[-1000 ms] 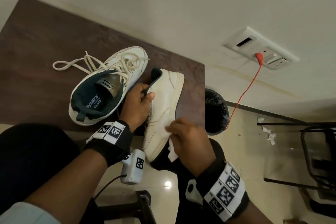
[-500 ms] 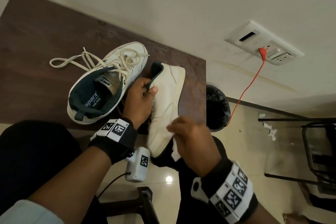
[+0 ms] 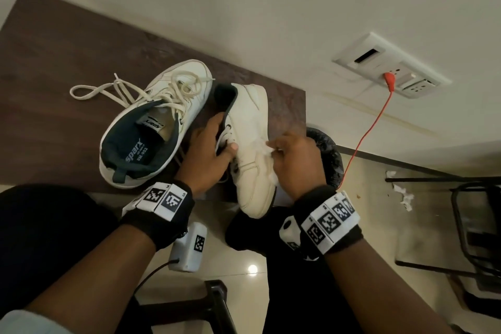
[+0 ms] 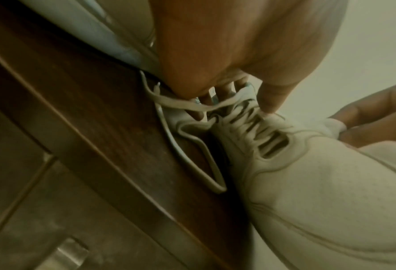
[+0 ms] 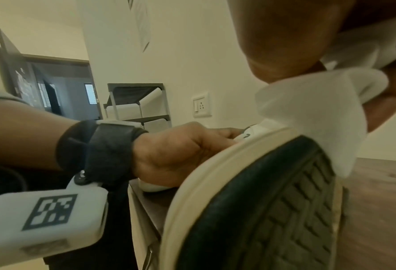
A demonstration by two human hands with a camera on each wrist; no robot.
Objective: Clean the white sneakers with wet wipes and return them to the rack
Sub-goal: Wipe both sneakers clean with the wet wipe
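A white sneaker (image 3: 253, 149) lies on its side at the brown table's (image 3: 67, 57) right front corner, toe hanging over the edge. My left hand (image 3: 210, 152) grips it at the laces and collar, thumb on the upper (image 4: 307, 182). My right hand (image 3: 292, 160) pinches a white wet wipe (image 3: 261, 145) against the sneaker's side; the wipe (image 5: 307, 109) drapes over the sole's rim (image 5: 203, 182). The second white sneaker (image 3: 151, 127) sits upright on the table to the left, laces loose.
A black-lined bin (image 3: 329, 157) stands just right of the table. An orange cable (image 3: 371, 127) runs from a wall socket (image 3: 390, 73). Crumpled wipes (image 3: 404, 195) lie on the floor near a dark chair frame (image 3: 477, 225). A shoe rack (image 5: 139, 106) stands by the far wall.
My right hand has slid the wipe up the sneaker's side, from near the toe toward the middle. The left hand keeps its grip on the shoe.
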